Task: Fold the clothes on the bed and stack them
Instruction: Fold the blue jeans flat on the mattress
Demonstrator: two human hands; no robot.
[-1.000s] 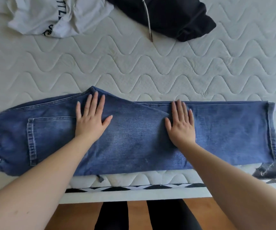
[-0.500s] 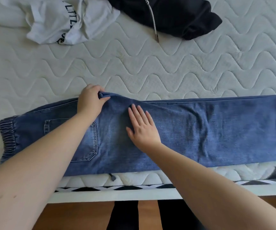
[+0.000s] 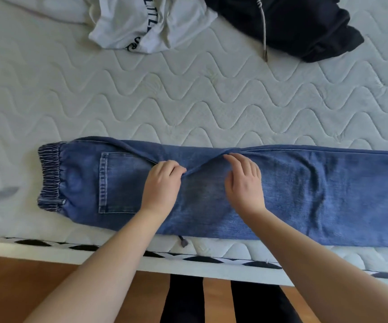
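1. Now the left hand pinches the crotch point of the blue jeans, which lie along the bed edge.
2. Just right of that grip, the right hand presses, fingers curved, gripping nothing.
3. Best tuck the point inward, then smooth the stiff, faded denim.
4. Beyond, a crumpled white T-shirt and black hoodie wait.

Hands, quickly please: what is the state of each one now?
Left hand: closed, pinching a fold of the jeans.
Right hand: open, fingers resting on the jeans.
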